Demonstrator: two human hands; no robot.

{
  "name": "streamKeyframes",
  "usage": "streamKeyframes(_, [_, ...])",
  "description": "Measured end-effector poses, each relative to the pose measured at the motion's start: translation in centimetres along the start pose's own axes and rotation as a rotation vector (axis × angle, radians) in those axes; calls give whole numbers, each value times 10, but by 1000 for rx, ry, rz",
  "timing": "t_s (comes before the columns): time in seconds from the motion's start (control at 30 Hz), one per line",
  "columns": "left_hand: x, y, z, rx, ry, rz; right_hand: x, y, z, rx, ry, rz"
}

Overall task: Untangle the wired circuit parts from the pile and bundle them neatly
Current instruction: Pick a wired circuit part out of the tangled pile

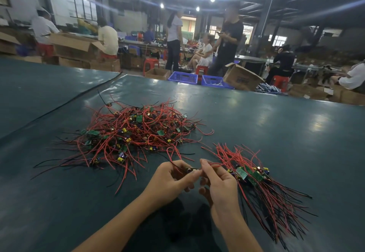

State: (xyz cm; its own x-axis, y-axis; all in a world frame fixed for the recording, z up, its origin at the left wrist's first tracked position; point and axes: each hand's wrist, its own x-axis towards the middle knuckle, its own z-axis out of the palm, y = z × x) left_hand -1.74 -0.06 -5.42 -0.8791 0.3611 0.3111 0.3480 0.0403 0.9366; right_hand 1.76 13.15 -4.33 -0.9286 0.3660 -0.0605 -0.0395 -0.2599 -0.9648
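Left hand (169,180), right hand (220,185): fingers (205,169) tight on circuit part (190,169)

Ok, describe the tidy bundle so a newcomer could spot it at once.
On the dark green table, find the big tangled pile of red and black wires. The bundle lies apart, to its right, beside the right hand. Its wires run roughly parallel, green boards gathered together, not knotted.

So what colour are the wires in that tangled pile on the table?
Mostly red, with some black mixed in; the pile shows only in the head view.
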Motion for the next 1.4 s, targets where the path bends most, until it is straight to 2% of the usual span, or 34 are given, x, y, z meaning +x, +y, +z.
streamKeyframes(0.13, [1, 0, 0, -11, 30, 0, -5, -1, 2, -19, -80, -3])
streamKeyframes(0.33, [0, -4, 1, -14, 0, -5, -8, 0, 3, -98, -98, -25])
streamKeyframes(0.53, [0, -8, 2, 22, -16, -30, -6, 2, 4, -59, -120, -46])
streamKeyframes(0.73, [1, -7, 3, 31, 25, 2, -1, 4, 4, -93, -26, -91])
streamKeyframes(0.9, [3, -1, 3, -25, 63, -15, 14, 2, -6, 0, 113, -66])
streamKeyframes(1.17, [3, 5, 0, -8, 33, -3, 34, -10, -33, 205, 249, -12])
streamKeyframes(1.4, [2, 2, -1, -43, 99, -20, 33, -9, -34, 173, 243, -102])
